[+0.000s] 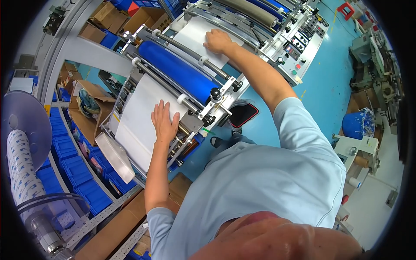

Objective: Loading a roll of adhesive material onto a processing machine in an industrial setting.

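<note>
A white sheet (143,113) runs along the machine, and a blue roller (180,69) spans it. My left hand (164,123) lies flat on this sheet on the near side of the roller, fingers stretched and slightly apart. Beyond the roller, my right hand (218,42) rests on a farther white stretch (193,34) with its fingers curled under. Whatever those fingers may hold is hidden. Metal bars (190,54) with white collars lie between my two hands. A black knob (215,93) sits at the roller's right end.
A control panel (297,52) with buttons lines the machine's right side. At left stand a large patterned roll (24,167), blue bins (76,164) and an open cardboard box (89,115). A red-edged black tray-like object (243,115) is beside the machine; a blue bucket (359,123) stands right.
</note>
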`<state>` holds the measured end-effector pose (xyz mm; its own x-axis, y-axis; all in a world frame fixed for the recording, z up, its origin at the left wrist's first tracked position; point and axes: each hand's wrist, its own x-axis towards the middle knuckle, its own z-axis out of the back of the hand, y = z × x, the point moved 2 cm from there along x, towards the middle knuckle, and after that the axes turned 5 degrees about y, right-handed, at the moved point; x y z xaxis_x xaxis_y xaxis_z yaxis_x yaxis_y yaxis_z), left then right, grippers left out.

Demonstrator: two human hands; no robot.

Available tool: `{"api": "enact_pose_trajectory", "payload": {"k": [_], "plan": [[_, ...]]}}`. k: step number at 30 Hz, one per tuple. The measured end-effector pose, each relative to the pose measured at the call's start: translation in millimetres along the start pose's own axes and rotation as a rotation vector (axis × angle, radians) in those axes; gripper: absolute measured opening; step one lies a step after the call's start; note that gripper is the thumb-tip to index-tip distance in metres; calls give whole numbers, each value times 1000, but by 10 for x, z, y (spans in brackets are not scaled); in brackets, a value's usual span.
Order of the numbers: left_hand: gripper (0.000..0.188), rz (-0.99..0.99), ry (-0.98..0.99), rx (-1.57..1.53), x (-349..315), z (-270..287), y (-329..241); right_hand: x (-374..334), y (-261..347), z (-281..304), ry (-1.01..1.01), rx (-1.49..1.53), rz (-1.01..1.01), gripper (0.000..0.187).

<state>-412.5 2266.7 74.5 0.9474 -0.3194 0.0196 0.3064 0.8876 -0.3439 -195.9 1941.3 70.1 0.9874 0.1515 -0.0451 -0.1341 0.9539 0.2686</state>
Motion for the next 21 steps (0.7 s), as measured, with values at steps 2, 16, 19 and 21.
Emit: {"api": "enact_pose_trajectory", "payload": {"k": [2, 16, 19, 21], "plan": [[55, -2, 25, 17, 13, 2, 12, -127, 136, 25, 0, -26, 11, 49], [54, -53, 38, 22, -96, 6, -8, -204, -44, -15, -14, -64, -113, 56], [54, -55, 67, 14, -84, -1, 22, -459, 378, 32, 67, -82, -6, 49], [54, -75, 84, -4, -43, 12, -12, -590, 355, -89, 67, -67, 56, 48]]}}
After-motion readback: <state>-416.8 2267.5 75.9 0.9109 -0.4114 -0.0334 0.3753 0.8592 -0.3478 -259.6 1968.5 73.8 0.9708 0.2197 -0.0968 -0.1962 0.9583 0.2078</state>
